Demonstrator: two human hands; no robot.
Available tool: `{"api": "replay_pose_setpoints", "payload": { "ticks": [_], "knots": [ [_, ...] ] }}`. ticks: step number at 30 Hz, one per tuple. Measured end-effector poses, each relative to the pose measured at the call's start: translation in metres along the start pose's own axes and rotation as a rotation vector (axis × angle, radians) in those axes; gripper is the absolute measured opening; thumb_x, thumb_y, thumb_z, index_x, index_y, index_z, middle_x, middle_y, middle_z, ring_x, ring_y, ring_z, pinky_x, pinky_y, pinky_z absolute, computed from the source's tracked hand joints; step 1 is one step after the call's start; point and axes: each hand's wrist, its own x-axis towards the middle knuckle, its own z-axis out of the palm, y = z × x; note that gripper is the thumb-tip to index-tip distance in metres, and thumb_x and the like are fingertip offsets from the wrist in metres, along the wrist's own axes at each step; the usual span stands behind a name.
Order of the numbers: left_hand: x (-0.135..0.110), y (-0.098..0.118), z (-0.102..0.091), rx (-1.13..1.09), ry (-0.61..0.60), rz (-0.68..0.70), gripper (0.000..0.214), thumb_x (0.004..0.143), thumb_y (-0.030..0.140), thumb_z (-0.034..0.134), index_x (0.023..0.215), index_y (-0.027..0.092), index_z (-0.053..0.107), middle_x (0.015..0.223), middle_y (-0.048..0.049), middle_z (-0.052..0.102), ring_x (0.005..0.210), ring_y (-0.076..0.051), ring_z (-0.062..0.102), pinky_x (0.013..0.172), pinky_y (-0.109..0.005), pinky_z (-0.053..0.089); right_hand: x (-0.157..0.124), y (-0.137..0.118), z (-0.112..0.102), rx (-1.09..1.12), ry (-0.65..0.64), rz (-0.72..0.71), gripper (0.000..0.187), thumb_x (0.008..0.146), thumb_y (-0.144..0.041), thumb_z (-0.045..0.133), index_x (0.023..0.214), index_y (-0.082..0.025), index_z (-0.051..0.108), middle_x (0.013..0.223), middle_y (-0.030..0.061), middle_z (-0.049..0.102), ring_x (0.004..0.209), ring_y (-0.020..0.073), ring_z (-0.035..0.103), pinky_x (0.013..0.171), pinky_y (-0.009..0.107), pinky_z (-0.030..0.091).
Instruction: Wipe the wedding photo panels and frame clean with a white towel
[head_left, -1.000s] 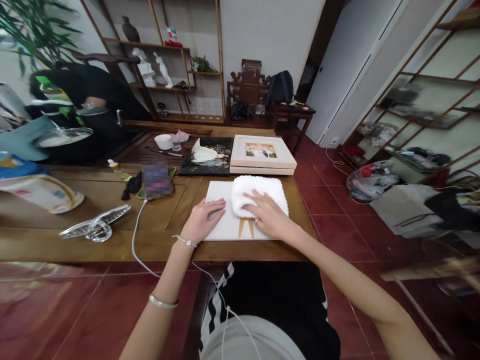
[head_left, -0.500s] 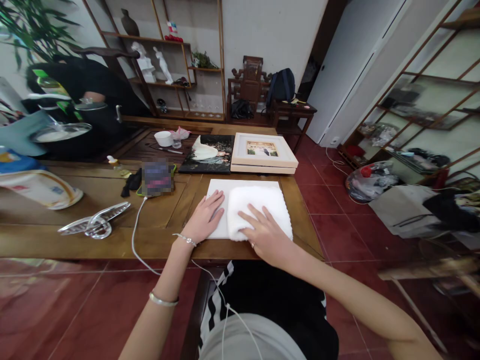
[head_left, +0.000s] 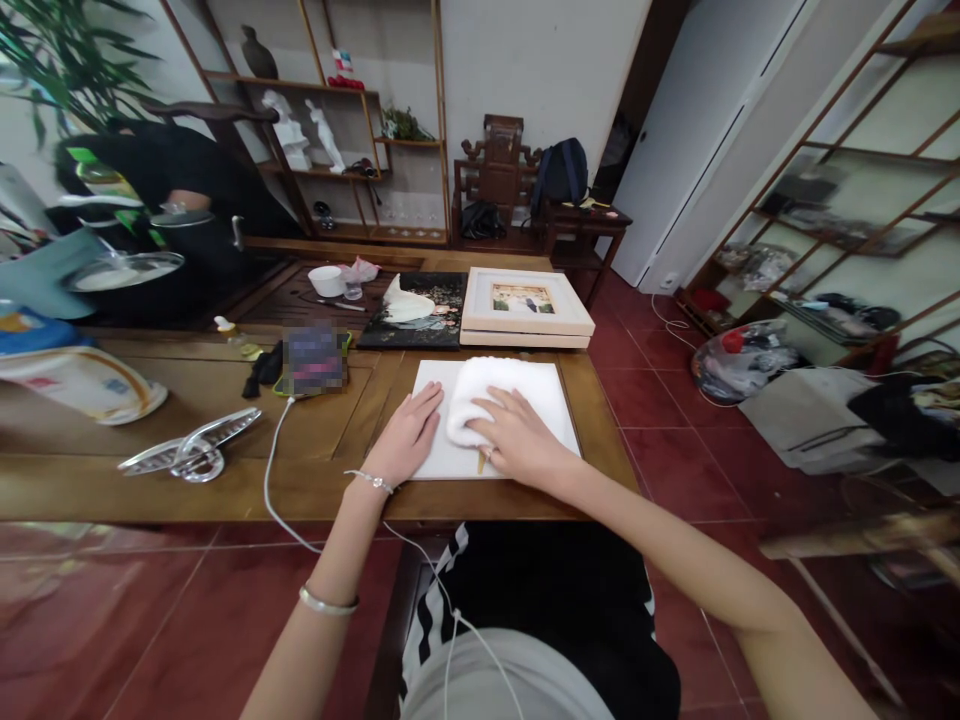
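A white flat panel (head_left: 551,405) lies on the wooden table (head_left: 187,480) in front of me. My left hand (head_left: 409,435) rests flat on its left edge, fingers stretched out. My right hand (head_left: 514,440) presses a folded white towel (head_left: 480,385) down onto the panel, fingers spread over the cloth. A small gold mark shows on the panel just under my right hand.
Behind the panel stand a stack of cream picture frames (head_left: 525,310) and a dark picture (head_left: 416,310). A phone (head_left: 315,360) with a white cable, a silver ornament (head_left: 187,452), a white bowl (head_left: 327,281) and a black cloth lie to the left. Shelves line both sides.
The towel under my right hand slid toward me, then back away and to the left, now bunched narrower. My left hand stayed on the panel's left edge.
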Motion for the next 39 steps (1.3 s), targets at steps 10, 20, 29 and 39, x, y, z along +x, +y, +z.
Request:
{"api": "replay_pose_setpoints", "payload": {
  "ticks": [10, 20, 29, 39],
  "knots": [
    [0.000, 0.000, 0.000, -0.015, 0.006, 0.004, 0.048, 0.095, 0.029, 0.029, 0.135, 0.013, 0.048, 0.145, -0.0142, 0.045, 0.139, -0.025, 0.034, 0.114, -0.050, 0.025, 0.025, 0.011, 0.014, -0.141, 0.005, -0.079, 0.035, 0.087, -0.012, 0.052, 0.121, -0.015, 0.059, 0.143, 0.0188, 0.042, 0.138, 0.0384, 0.026, 0.106, 0.065, 0.023],
    [0.000, 0.001, -0.001, 0.000, 0.016, 0.020, 0.047, 0.094, 0.025, 0.029, 0.133, 0.011, 0.050, 0.145, -0.0155, 0.045, 0.138, -0.025, 0.035, 0.115, -0.050, 0.025, -0.049, -0.039, -0.020, 0.028, -0.144, -0.274, 0.026, 0.087, -0.014, 0.051, 0.109, -0.020, 0.063, 0.143, 0.0112, 0.046, 0.139, 0.0319, 0.028, 0.109, 0.058, 0.026],
    [0.000, 0.000, 0.000, -0.002, -0.005, 0.010, 0.048, 0.095, 0.025, 0.027, 0.136, 0.010, 0.046, 0.146, -0.0165, 0.043, 0.139, -0.025, 0.033, 0.115, -0.050, 0.023, -0.011, 0.007, -0.005, 0.076, -0.029, -0.088, 0.039, 0.081, -0.007, 0.055, 0.118, -0.019, 0.060, 0.145, 0.0129, 0.043, 0.139, 0.0296, 0.029, 0.109, 0.058, 0.026],
    [-0.004, 0.019, -0.013, -0.142, 0.197, 0.077, 0.053, 0.099, 0.039, 0.023, 0.147, 0.016, 0.029, 0.153, -0.0097, 0.032, 0.142, -0.020, 0.027, 0.117, -0.039, 0.023, 0.031, 0.003, 0.012, -0.117, -0.008, -0.236, 0.034, 0.086, -0.010, 0.049, 0.117, -0.016, 0.061, 0.144, 0.0150, 0.044, 0.138, 0.0350, 0.029, 0.107, 0.063, 0.023]
  ]
}}
